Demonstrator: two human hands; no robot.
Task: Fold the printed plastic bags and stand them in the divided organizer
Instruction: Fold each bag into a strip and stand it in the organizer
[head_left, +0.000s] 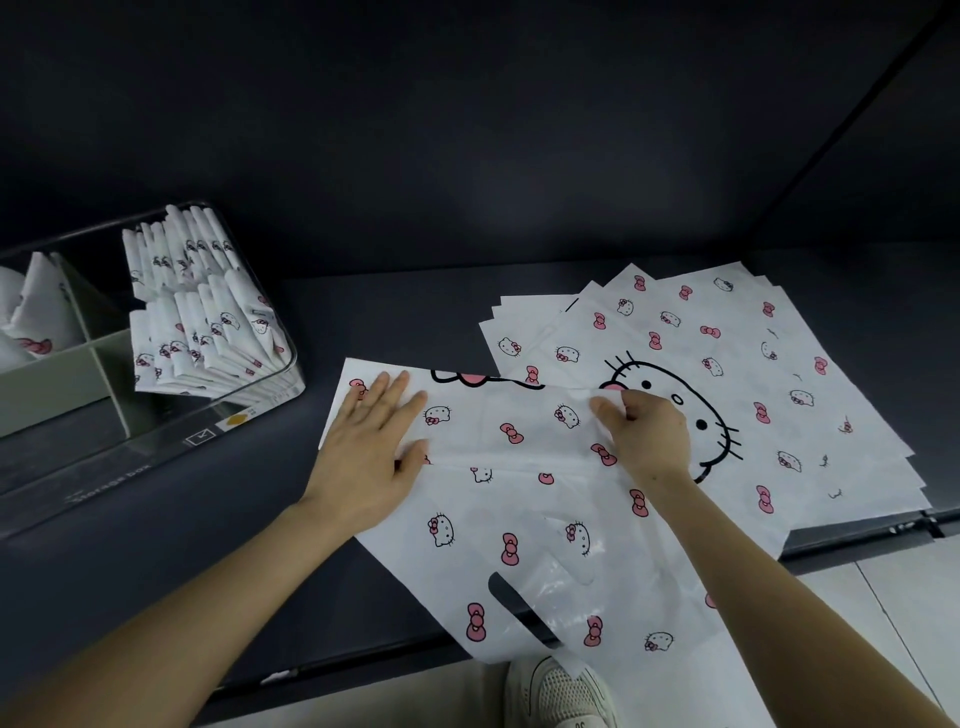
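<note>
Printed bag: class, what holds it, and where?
The right hand pinches the printed bag at its folded-over edge; the left hand only presses it flat.

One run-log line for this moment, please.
phase: folding | left hand: presses bag flat | right hand: pinches bag fold | organizer: partly filled | flat bags: stacked
</note>
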